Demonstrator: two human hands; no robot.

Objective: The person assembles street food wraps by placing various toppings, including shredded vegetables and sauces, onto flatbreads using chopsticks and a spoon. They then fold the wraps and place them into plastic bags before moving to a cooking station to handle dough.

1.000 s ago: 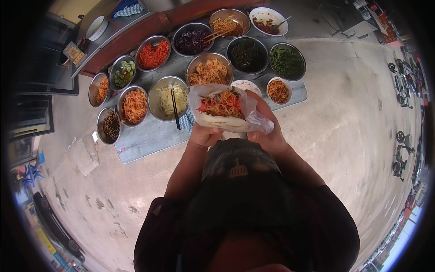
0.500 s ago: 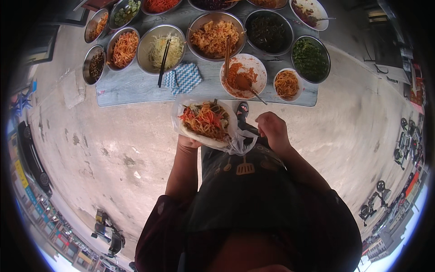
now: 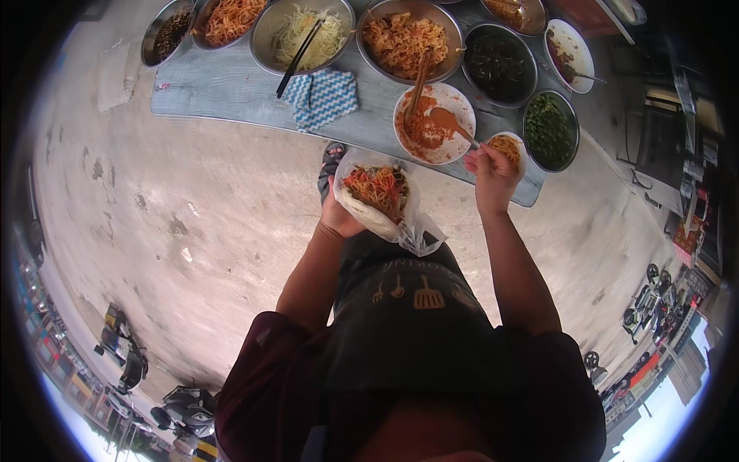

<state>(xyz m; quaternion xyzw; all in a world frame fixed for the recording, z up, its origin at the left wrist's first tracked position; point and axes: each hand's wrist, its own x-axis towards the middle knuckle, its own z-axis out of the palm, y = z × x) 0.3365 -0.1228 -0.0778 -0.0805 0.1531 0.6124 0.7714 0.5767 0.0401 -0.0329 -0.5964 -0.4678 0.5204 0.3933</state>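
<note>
Since half a second back the right hand has let go of the bag and gone up to the spoon, so the left one now carries the food alone.

Going left to right: the left hand is cupped under the plastic bag, fingers curled up around its underside so the mouth stays open and level, probably so nothing spills. Inside sits a heap of noodles and shredded red and orange stuff. Loose plastic hangs off the right side by the apron.

Above that, on the grey mat, there's a blue-and-white cloth just beside the metal bowl of pale shreds with black tongs resting in it, handy for wiping I guess.

Next comes the white bowl of orange-red sauce. The spoon lies in it, handle sticking out toward the person. Right hand's fingers are pinched shut on that handle end, right above the small bowl of yellow bits. Green herbs bowl is just past it.
</note>
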